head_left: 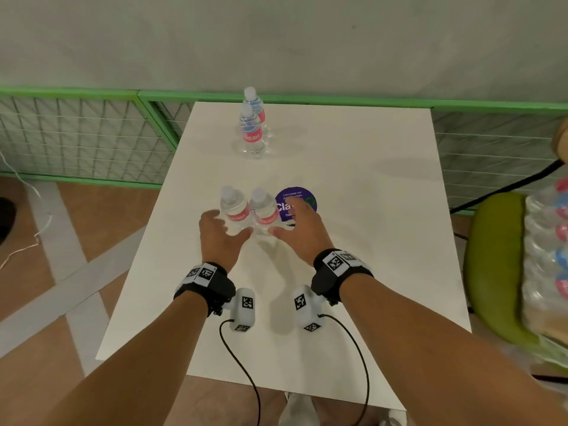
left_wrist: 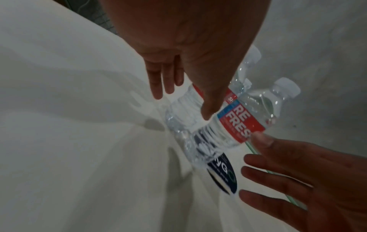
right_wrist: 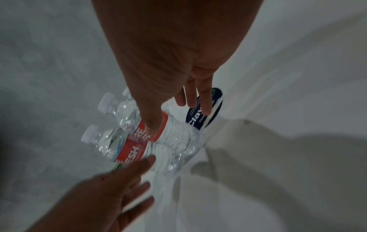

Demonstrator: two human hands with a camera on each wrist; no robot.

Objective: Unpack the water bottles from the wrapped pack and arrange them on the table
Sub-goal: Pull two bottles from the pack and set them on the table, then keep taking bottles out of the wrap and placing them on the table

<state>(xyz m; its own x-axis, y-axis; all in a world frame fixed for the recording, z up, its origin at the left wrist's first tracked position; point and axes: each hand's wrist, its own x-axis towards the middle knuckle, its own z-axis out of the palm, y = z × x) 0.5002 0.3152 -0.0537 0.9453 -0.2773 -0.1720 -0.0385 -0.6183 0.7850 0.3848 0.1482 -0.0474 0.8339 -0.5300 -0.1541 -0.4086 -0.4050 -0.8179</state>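
Two clear water bottles with red labels stand side by side mid-table, the left bottle (head_left: 234, 207) and the right bottle (head_left: 263, 209). My left hand (head_left: 229, 226) is open, fingers spread, cupped round the left bottle's base without gripping. My right hand (head_left: 284, 218) is open beside the right bottle, thumb near its label. In the wrist views the left hand (left_wrist: 182, 105) and right hand (right_wrist: 178, 120) flank the pair; whether the thumbs touch is unclear. Two more bottles (head_left: 252, 127) stand at the far edge. The wrapped pack (head_left: 547, 250) lies on a chair at right.
The white table (head_left: 368, 241) carries a round purple sticker (head_left: 295, 193) just right of the bottles. A green chair (head_left: 491, 256) holds the pack. A green wire fence (head_left: 76, 136) runs behind the table. Black cables (head_left: 362, 364) trail from my wrist units over the near edge.
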